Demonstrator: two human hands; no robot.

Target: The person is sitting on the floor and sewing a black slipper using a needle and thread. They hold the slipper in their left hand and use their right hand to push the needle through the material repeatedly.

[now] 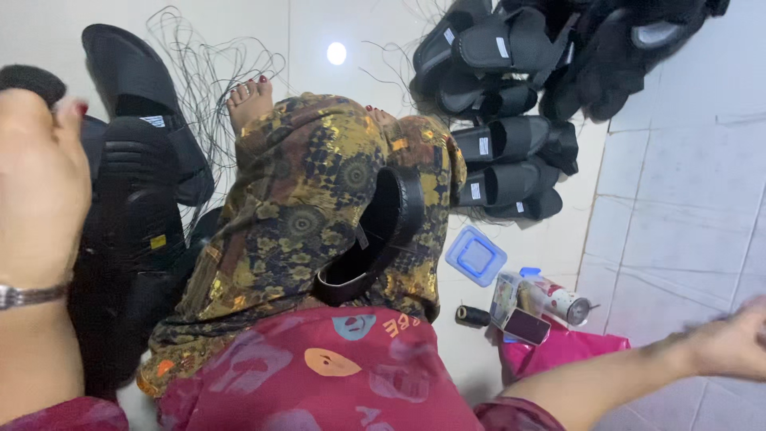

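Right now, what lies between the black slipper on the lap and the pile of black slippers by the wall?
In the head view, only patterned skirt cloth separates the lap slipper from the pile.

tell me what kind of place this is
Probably a home or small workshop where slippers are stitched by hand on the floor. A pile of black slide sandals lies on pale floor tiles, loose black thread is strewn about, and one sandal rests on the person's lap.

White tiled floor, black slipper pile, blue lid, thread spool
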